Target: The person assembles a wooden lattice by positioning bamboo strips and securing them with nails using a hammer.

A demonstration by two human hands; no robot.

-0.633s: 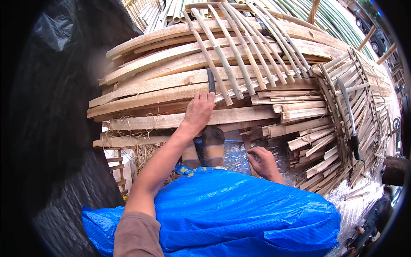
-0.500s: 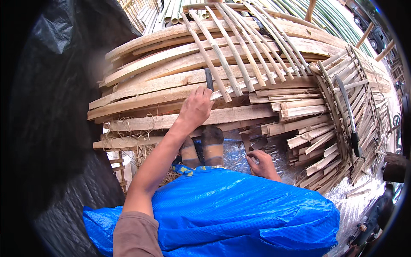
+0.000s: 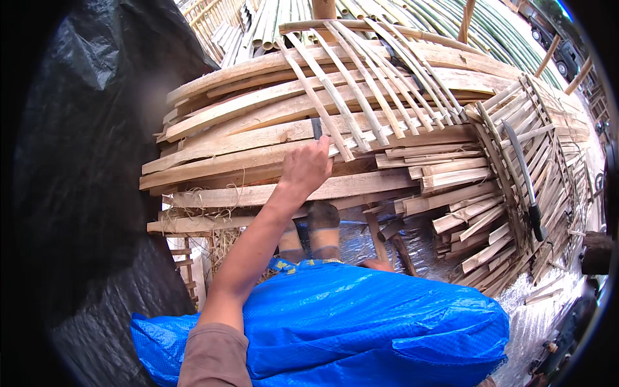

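1. The left hand (image 3: 305,166) is extended forward and clenched around a dark tool handle (image 3: 316,127), which projects upward above the knuckles. The working end of this tool is hidden by the hand, so its type cannot be determined.
2. The left hand rests against the front edge of a stack of split bamboo slats (image 3: 258,138), piled in curved layers running left to right.
3. Thinner bamboo strips (image 3: 361,84) lie diagonally across the top of the stack, just beyond the tool handle.
4. The right hand (image 3: 376,264) is mostly hidden behind a blue tarpaulin sheet (image 3: 361,322); only a small part shows above the sheet edge. Its state, released or clenched, cannot be determined.
5. The blue tarpaulin sheet covers the person's lap and blocks the view of everything below the forearms.
6. Two feet (image 3: 313,232) show between the sheet and the stack, resting on a silver-grey ground sheet (image 3: 351,242).
7. Short offcuts (image 3: 464,206) lie in a loose heap to the right of the feet.
8. A long curved blade with a dark handle (image 3: 525,184) lies on the slats at the right, well apart from both hands.
9. Black plastic sheeting (image 3: 84,161) fills the left side.
10. Whole bamboo poles (image 3: 284,16) lie behind the stack; the picture's upper edge cuts them off.
11. Dry fibre shavings (image 3: 219,242) hang below the stack at the left.
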